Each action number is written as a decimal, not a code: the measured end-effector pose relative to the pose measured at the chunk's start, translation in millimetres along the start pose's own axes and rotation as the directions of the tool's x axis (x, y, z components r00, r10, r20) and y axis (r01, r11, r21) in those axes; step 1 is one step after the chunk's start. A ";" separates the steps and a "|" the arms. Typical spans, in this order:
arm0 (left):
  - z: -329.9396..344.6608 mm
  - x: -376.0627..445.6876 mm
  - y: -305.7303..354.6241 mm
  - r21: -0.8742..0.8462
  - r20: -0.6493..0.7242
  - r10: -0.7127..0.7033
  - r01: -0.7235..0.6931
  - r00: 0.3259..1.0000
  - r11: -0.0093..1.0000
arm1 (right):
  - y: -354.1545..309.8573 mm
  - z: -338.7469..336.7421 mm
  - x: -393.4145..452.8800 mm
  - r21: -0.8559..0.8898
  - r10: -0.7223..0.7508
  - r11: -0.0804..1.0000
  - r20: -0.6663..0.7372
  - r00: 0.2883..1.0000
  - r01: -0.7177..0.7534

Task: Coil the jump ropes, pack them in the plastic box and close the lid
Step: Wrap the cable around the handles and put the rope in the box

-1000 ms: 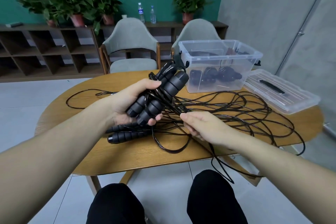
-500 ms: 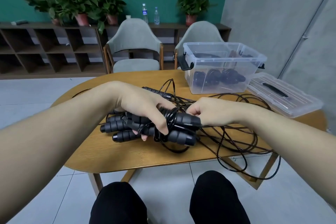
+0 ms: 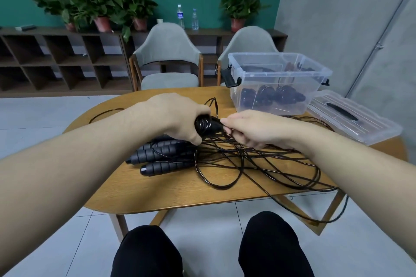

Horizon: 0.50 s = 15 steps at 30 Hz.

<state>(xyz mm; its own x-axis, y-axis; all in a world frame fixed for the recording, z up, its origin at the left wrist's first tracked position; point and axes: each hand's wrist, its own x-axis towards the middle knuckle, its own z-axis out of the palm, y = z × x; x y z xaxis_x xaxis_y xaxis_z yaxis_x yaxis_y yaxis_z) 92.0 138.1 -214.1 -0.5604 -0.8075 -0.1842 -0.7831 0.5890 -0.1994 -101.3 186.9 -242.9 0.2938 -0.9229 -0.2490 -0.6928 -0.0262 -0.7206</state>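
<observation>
I am coiling: my left hand (image 3: 180, 117) grips a pair of handles (image 3: 206, 124) wound with cord, and my right hand (image 3: 249, 129) pinches the cord (image 3: 225, 159) beside them. Next I'd likely wrap another turn. On the table (image 3: 180, 193): about three loose handles (image 3: 157, 155), one tangle. One box (image 3: 279, 83), far right, holds coiled ropes; one lid (image 3: 353, 117) beside it.

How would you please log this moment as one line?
left hand grips handle | right hand pinches cord | box open
</observation>
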 end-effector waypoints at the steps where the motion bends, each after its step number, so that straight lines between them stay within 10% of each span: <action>1: 3.1 0.8 -2.4 -0.039 -0.050 -0.028 0.026 0.998 0.999 | 1.9 2.4 0.8 0.041 -0.002 0.999 -0.027 1.000 0.003; 8: 24.4 10.5 -5.9 -0.618 -0.218 -0.231 0.049 0.948 0.785 | 13.8 13.5 -2.0 0.288 -0.045 0.955 -0.096 0.994 0.071; 15: 40.9 7.7 18.1 -0.965 0.050 -0.040 0.038 0.998 -0.261 | 24.6 26.4 -9.2 0.247 -0.171 0.948 -0.146 0.974 0.203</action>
<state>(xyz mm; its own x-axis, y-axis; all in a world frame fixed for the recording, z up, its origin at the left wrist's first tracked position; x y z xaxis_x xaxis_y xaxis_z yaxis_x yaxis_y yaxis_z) 84.5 143.9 -258.5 -0.5149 -0.8275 -0.2238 -0.0771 -0.2152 0.9735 -103.8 204.9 -275.4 0.3084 -0.9509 -0.0250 -0.4345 -0.1174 -0.8930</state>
